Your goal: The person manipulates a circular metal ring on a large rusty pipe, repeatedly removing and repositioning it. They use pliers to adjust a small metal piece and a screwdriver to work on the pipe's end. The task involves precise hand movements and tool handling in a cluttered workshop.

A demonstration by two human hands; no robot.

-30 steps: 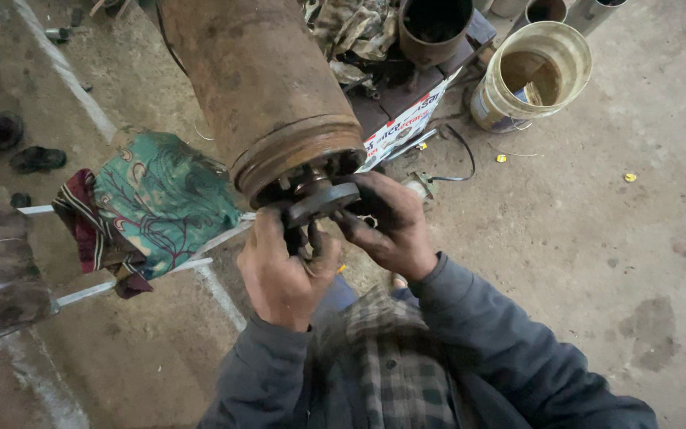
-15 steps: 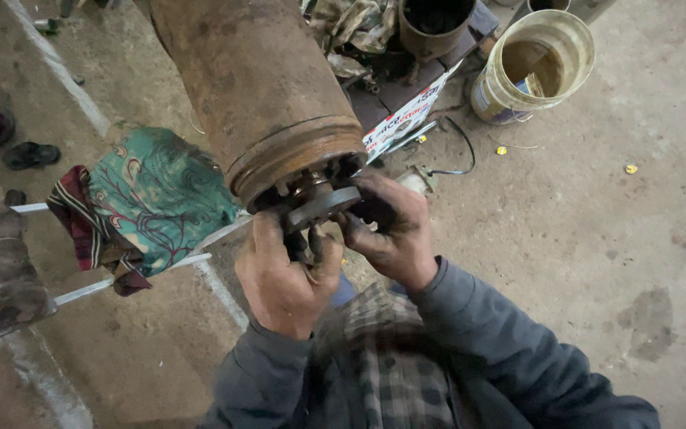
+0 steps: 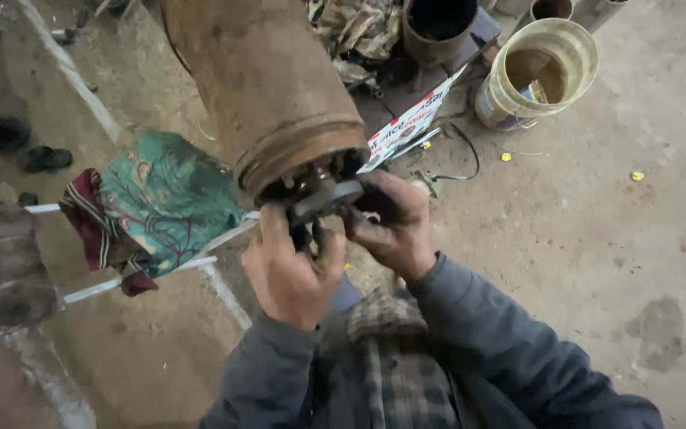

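Observation:
A large rusty metal cylinder [image 3: 267,83] slopes down toward me from the top of the head view, ending in a ribbed rim. At its open end sits a dark round metal part [image 3: 325,200]. My left hand [image 3: 289,266] grips that part from below, fingers curled up around its edge. My right hand [image 3: 389,224], blackened with grease, holds the same part from the right side. Both sleeves are grey, over a checked cloth at my chest.
A green patterned cloth [image 3: 160,199] with a red edge lies left of the cylinder on a white bar. An open yellowish bucket [image 3: 541,75] and dark pot [image 3: 442,28] stand at the top right. A rusty block [image 3: 5,262] sits far left. Dirt floor all around.
Both hands stay on the dark part at the cylinder's end; they have shifted slightly and the view has moved a little. Nothing was let go.

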